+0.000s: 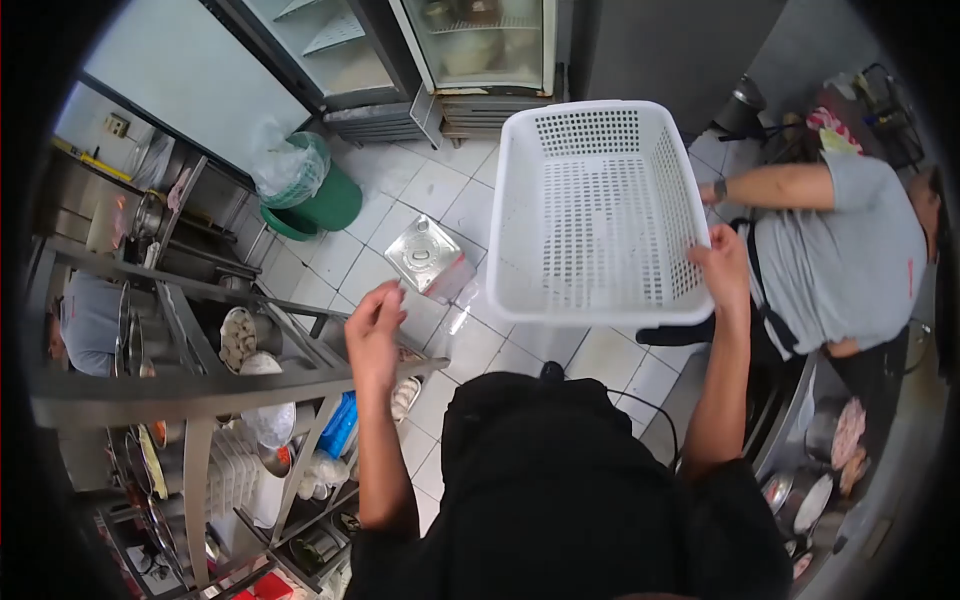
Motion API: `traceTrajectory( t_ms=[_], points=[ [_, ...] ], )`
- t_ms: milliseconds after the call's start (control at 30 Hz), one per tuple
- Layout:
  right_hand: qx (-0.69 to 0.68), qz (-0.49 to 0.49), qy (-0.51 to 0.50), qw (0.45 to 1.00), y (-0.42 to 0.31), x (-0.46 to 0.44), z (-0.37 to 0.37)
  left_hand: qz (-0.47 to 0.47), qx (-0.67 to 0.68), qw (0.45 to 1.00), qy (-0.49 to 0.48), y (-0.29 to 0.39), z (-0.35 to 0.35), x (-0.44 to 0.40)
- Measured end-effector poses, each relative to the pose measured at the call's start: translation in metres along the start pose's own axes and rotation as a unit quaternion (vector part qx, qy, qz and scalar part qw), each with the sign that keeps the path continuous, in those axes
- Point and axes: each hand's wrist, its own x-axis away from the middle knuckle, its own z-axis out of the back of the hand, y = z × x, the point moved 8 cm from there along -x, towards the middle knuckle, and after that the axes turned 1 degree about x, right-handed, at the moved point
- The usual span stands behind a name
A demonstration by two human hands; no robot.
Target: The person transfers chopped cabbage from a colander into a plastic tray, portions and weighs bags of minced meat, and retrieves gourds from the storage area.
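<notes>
A white plastic basket [598, 215] with slotted floor and walls hangs in the air ahead of me, tipped so that I look into it. My right hand [724, 265] grips its right rim near the front corner, thumb over the edge and the other fingers partly hidden behind the wall. Away from the basket, on its left side, my left hand [374, 335] is raised with loosely bent fingers and nothing visible in it. Below and between that hand and the basket stands a square metal tin [424, 255] on the tiled floor.
A green bin [325, 190] with a plastic liner stands at the left. Metal shelving [230, 390] with bowls and food runs close along my left. A co-worker in a grey shirt [835, 255] is at the right, one arm near the basket. Glass-door fridges [480, 50] line the back.
</notes>
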Motion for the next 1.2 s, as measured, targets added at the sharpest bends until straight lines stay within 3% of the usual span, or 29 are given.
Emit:
traceTrajectory(
  t_ms=[133,200,367,467,633,733,800,867,933,1000,1067,1100,1200],
  points=[
    [0.025,0.019,0.006,1.0,0.02,-0.101,-0.022,0.045,0.017,0.995,0.084,-0.05,0.042,-0.018],
    [0.137,0.0,0.037,0.99,0.017,-0.141,-0.027,0.061,-0.008,0.994,0.09,-0.072,0.047,-0.028],
    [0.21,-0.038,0.042,0.976,0.047,-0.234,-0.022,0.116,-0.092,0.986,0.08,-0.075,0.01,-0.108],
    [0.275,-0.049,0.078,0.957,0.066,-0.274,0.004,0.07,-0.109,0.991,0.034,-0.058,-0.054,-0.187],
    [0.335,-0.11,0.093,0.931,0.075,-0.316,0.037,-0.025,-0.113,0.978,-0.172,0.012,-0.248,-0.279],
    [0.326,-0.106,0.11,0.933,0.087,-0.342,0.058,-0.078,-0.151,0.948,-0.268,0.043,-0.342,-0.293],
    [0.428,-0.119,0.082,0.892,0.141,-0.378,0.078,-0.095,-0.186,0.913,-0.351,0.045,-0.403,-0.303],
    [0.409,-0.186,0.017,0.893,0.151,-0.39,0.081,-0.075,-0.178,0.906,-0.378,0.028,-0.434,-0.31],
    [0.409,-0.13,0.109,0.897,0.158,-0.409,0.098,-0.009,-0.174,0.9,-0.399,-0.003,-0.464,-0.321],
    [0.332,-0.212,0.116,0.912,0.171,-0.411,0.119,0.013,-0.21,0.88,-0.425,-0.006,-0.495,-0.319],
    [0.333,-0.253,0.112,0.901,0.163,-0.411,0.14,0.097,-0.219,0.852,-0.465,-0.031,-0.528,-0.314],
    [0.336,-0.272,0.089,0.897,0.16,-0.414,0.15,0.07,-0.195,0.842,-0.497,-0.05,-0.546,-0.315],
    [0.288,-0.296,0.133,0.901,0.174,-0.411,0.206,0.186,-0.199,0.779,-0.564,-0.086,-0.628,-0.297]
  ],
)
